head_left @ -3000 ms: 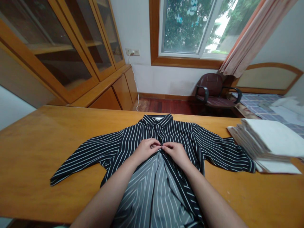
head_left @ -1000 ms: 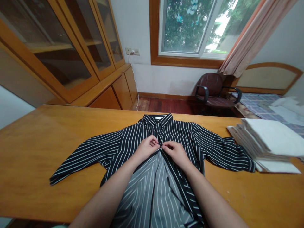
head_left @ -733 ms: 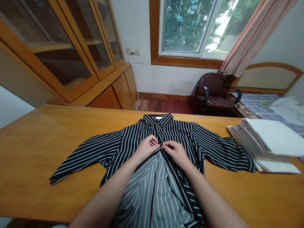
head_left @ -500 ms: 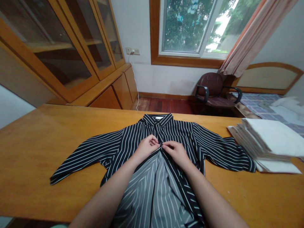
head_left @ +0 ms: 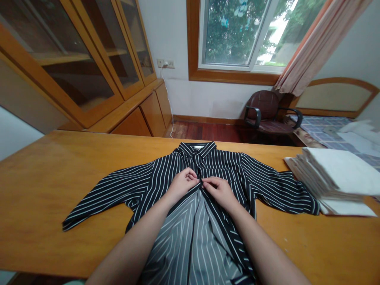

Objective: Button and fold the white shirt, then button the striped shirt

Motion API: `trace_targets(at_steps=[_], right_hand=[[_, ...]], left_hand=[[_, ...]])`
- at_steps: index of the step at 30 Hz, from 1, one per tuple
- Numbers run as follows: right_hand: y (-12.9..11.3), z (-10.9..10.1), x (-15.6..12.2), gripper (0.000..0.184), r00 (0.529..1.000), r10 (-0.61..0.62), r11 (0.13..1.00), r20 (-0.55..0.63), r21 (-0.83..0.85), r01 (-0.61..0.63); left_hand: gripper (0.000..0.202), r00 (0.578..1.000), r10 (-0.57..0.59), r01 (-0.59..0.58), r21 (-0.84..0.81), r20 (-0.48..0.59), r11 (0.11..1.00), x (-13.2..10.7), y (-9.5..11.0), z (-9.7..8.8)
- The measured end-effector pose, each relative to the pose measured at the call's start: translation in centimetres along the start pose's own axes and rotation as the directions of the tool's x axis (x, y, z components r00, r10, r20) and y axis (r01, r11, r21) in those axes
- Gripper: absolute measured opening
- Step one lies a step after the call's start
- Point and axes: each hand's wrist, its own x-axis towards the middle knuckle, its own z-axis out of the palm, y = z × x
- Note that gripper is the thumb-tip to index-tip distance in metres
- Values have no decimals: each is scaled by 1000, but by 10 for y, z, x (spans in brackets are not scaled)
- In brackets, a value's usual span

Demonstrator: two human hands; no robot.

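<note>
A black shirt with white stripes point(head_left: 142, 186) lies spread on the wooden table point(head_left: 53, 174), collar away from me and sleeves out to both sides. Its front is open below the chest, showing the grey inside. My left hand point(head_left: 181, 185) pinches the left front edge at the chest. My right hand point(head_left: 218, 190) pinches the right front edge, fingertips meeting the left hand's at the placket. Both hands are closed on the fabric.
A stack of folded white cloths point(head_left: 335, 178) sits on the table at the right. Beyond the table stand a dark armchair point(head_left: 264, 114), wooden glass-door cabinets point(head_left: 89, 67) at the left and a window with a pink curtain point(head_left: 314, 43).
My hands have stayed at the shirt's placket with only slight finger movement. The shirt has not shifted.
</note>
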Motion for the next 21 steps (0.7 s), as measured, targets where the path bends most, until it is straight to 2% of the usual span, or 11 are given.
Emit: trace_targets(at_steps=[13,21], right_hand=[[2,5,-3,31,993,-116,978,13,-173,117],[4,6,-4,32,989,-145,967,21,-210,146]], left_hand=[[25,999,-30,29,-69,-12,997,1,0,-3],[25,1000,-17,17,-83,3,996,0,1,-4]])
